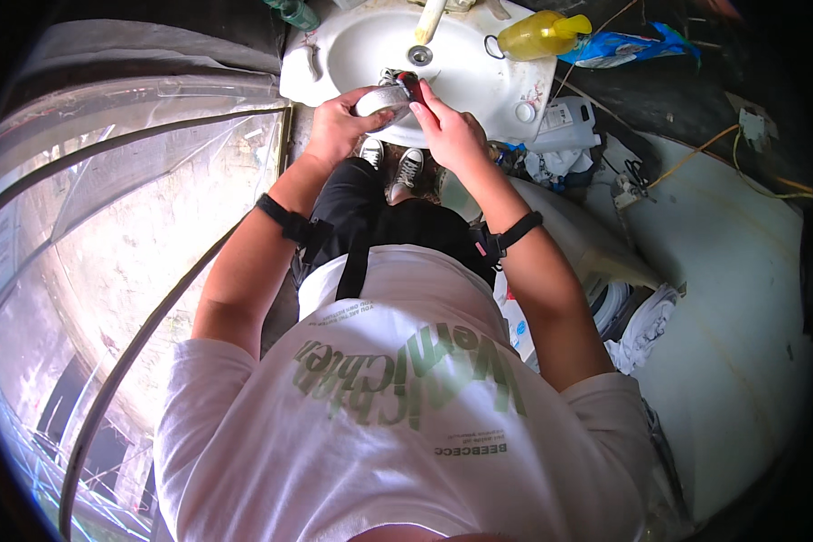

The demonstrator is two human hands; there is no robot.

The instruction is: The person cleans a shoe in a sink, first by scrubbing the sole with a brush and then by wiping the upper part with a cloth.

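Over the front of a white washbasin (352,47), my left hand (342,125) grips a rounded object with a thick white-grey rim (383,100), which looks like a shoe with a rubber sole. Dark green and white parts, perhaps laces, show at its far end. My right hand (447,125) holds a dark red object (410,88), possibly a brush, against the right side of that object; its working face is hidden. Beyond both hands are the drain (420,55) and the spout of a tap (431,24).
A yellow spray bottle (532,35) and blue packaging (627,49) lie at the basin's right. A small white cap (525,112) sits on its rim. A green bottle (297,13) is back left. Below right stands a translucent jug (569,122); a cable (694,159) hangs farther right.
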